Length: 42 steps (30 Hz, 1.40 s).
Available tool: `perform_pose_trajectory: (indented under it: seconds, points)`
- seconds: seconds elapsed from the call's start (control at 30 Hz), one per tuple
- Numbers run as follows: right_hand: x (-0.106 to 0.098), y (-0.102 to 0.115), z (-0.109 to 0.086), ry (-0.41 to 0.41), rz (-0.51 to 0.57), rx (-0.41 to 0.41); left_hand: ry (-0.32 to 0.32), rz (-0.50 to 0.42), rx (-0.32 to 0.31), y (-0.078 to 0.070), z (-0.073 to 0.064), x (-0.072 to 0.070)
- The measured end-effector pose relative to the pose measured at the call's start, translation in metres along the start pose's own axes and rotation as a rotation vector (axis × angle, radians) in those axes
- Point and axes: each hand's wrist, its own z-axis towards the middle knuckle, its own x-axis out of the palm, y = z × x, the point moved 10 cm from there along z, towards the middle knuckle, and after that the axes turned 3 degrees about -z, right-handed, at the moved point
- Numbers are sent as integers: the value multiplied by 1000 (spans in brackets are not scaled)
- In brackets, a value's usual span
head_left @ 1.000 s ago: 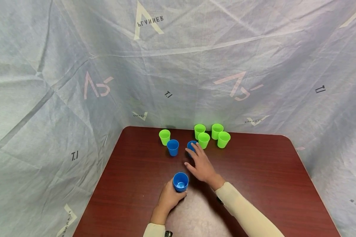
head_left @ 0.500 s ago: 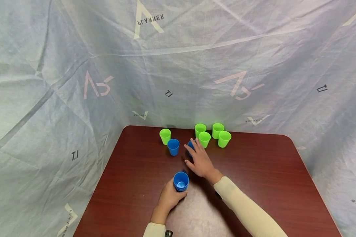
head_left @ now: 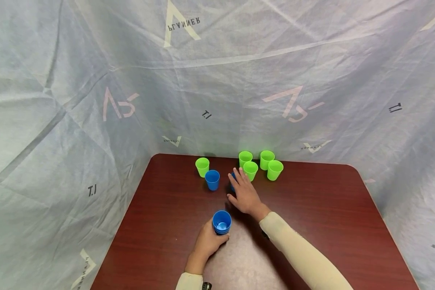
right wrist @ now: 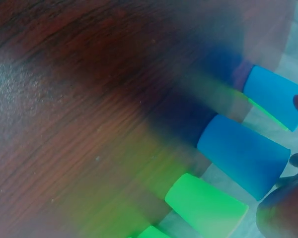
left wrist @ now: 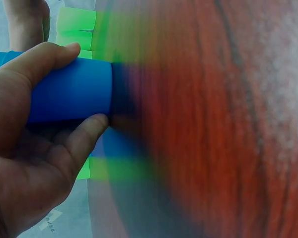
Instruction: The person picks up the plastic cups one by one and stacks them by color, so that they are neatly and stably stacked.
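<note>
My left hand (head_left: 207, 241) grips a stack of nested blue cups (head_left: 222, 222), held upright over the near middle of the table. In the left wrist view, thumb and fingers wrap around the blue stack (left wrist: 74, 91), its base close over the wood. Farther out, my right hand (head_left: 245, 196) reaches over a blue cup (head_left: 233, 182) with spread fingers that hide most of it. From the right wrist, fingertips (right wrist: 283, 208) show right by the rim of this blue cup (right wrist: 243, 156). Another blue cup (head_left: 212, 180) stands to the left.
One green cup (head_left: 202, 167) stands behind the left blue cup. Several more green cups (head_left: 274, 170) stand at the back, right of my right hand. The dark red table (head_left: 322, 209) ends at a grey fabric curtain (head_left: 224, 92) behind and at both sides.
My right hand has shifted slightly forward over the blue cup, covering more of it. My left hand keeps its grip on the blue stack, almost unmoved.
</note>
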Motion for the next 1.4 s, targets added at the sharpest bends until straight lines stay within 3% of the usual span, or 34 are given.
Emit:
perform_pose_trajectory:
  seconds: [0.3, 0.53, 0.97, 1.4]
  points:
    - [7, -5, -1, -11, -8, 25, 3, -11, 2, -1, -1, 1]
    - [-2, -7, 3, -99, -12, 44, -31, 3, 15, -3, -2, -1]
    - [-3, -10, 6, -85, 20, 77, -37, -4, 19, 1, -2, 1]
    - [-15, 1, 4, -96, 6, 28, -35, -18, 16, 1, -2, -1]
